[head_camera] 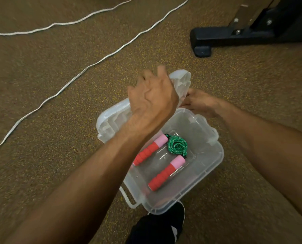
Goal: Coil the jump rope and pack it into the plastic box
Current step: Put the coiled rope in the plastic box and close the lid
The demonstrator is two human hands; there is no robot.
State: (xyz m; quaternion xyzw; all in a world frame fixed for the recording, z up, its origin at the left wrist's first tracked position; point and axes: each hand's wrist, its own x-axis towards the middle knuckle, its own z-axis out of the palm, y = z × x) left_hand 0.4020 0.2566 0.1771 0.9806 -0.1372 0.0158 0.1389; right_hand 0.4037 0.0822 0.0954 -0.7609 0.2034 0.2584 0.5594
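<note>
1. The floor (58, 106) is speckled brown carpet; nothing in view gives it an edge or corner.
2. A black frame foot (217, 38) with bolts rests on the floor at the far right.
3. A white cord (86, 67) trails across the floor on the left, well apart from the box.
4. The box (204, 166), clear plastic, sits on the floor in the middle, just beyond a black shoe (166, 224).
5. Its lid (182, 80) is tilted up at the far side of the box, off the opening.
6. The left hand (153, 97) reaches over the box to the lid; its fingers curl at the lid's far edge, though blur hides how firmly they grip.
7. The right hand (199, 101) is at the lid's right end; its fingers appear to pinch that end.
8. The rope (177, 145), green, lies coiled in a tight bundle on the box bottom, between the pink tips of its two red handles (162, 175), which lie side by side.
</note>
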